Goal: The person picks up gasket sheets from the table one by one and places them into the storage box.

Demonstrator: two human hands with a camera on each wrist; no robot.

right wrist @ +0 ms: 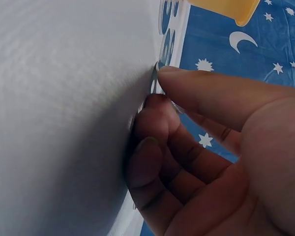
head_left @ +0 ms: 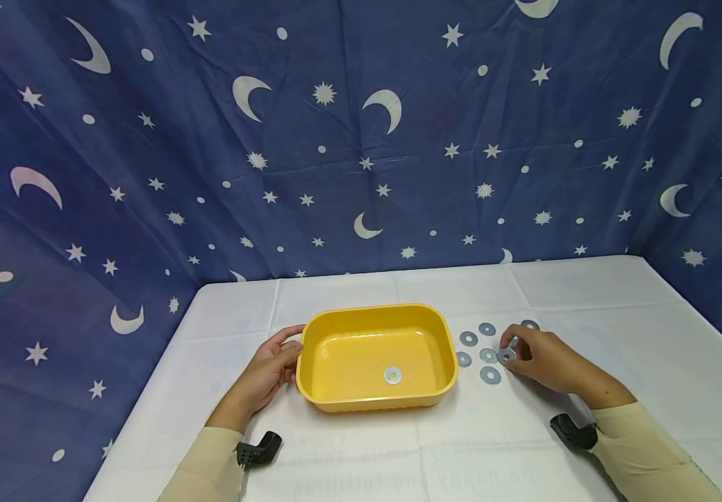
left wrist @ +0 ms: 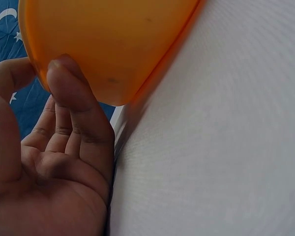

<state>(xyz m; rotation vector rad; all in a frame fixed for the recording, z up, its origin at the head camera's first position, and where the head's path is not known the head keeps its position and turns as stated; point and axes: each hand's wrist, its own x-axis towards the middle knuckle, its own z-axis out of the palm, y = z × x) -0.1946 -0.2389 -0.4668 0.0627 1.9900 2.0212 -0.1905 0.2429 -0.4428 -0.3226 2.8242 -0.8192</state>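
Note:
A yellow plastic basin [head_left: 361,403] stands on the white table, with one grey metal washer [head_left: 393,376] lying on its floor. My left hand [head_left: 264,373] holds the basin's left side; in the left wrist view, fingertips touch its orange-looking wall [left wrist: 123,44]. To the right of the basin, my right hand [head_left: 539,359] pinches a flat washer [head_left: 506,355] between thumb and fingers, low over the table. Several more washers lie loose around it, among them one nearer washer [head_left: 490,375] and one partly behind the hand [head_left: 530,325]. The right wrist view shows that washer's edge barely, beside the thumb [right wrist: 201,91].
A white cloth [head_left: 361,460] with faint lettering covers the table. Behind and at both sides hangs a blue curtain [head_left: 335,174] with moons and stars. Dark wrist devices sit at the left cuff [head_left: 259,450] and right cuff [head_left: 574,432].

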